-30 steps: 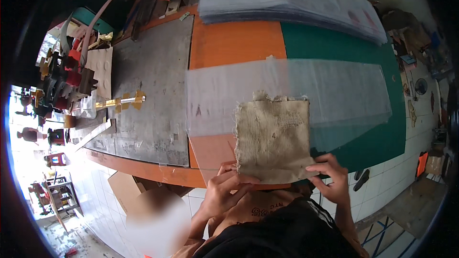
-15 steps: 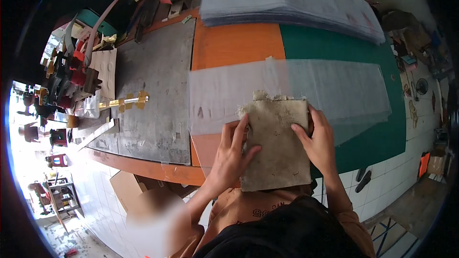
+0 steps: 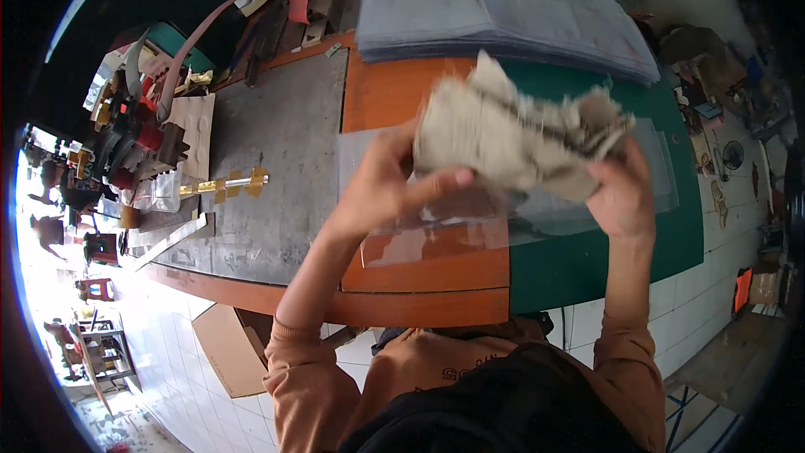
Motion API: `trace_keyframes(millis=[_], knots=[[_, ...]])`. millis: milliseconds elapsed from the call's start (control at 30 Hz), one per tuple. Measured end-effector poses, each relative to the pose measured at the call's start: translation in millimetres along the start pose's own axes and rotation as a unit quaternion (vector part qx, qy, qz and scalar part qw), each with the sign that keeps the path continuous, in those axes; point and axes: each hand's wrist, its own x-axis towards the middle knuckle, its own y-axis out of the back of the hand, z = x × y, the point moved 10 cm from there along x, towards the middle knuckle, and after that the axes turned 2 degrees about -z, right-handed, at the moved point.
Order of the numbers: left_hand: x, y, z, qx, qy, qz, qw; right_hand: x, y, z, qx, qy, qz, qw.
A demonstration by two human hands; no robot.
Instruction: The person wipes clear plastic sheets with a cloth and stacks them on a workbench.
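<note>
Frayed beige woven cloth, blurred and crumpled, held above the bench, inward of its near edge. Left hand grips the left end, thumb along the near side, other fingers mostly hidden behind. Right hand pinches the right end between thumb and fingers. Two-ended hold probably keeps the limp fabric from drooping. Beneath: thin clear plastic sheets, lying flat, likely so their surface is reachable. Thick stack of translucent plastic sheets sits toward the far edge, presumably leaving the near side free for both arms.
</note>
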Motion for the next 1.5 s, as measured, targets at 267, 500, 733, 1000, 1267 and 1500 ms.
trace_keyframes(millis=[267,500,733,1000,1267,1500], knots=[[-102,-27,-89,0.257,0.175,0.086,0.947,-91,30,90,-0.269,-0.218,0.058,0.936],[-108,-19,-57,0.392,0.081,0.178,0.899,-62,8,50,-0.577,-0.068,0.024,0.813],[-143,-42,-61,0.538,0.011,-0.090,0.838,-49,-12,102,-0.629,-0.176,-0.140,0.744],[-210,-30,-126,0.630,0.060,-0.121,0.765,-52,-117,99,-0.580,0.058,-0.193,0.789],[-179,-43,-78,0.751,-0.071,-0.009,0.656,-65,-79,129,-0.661,0.144,-0.234,0.698],[-174,-44,-71,0.773,-0.056,-0.013,0.632,-43,130,29,-0.793,-0.050,-0.005,0.608]])
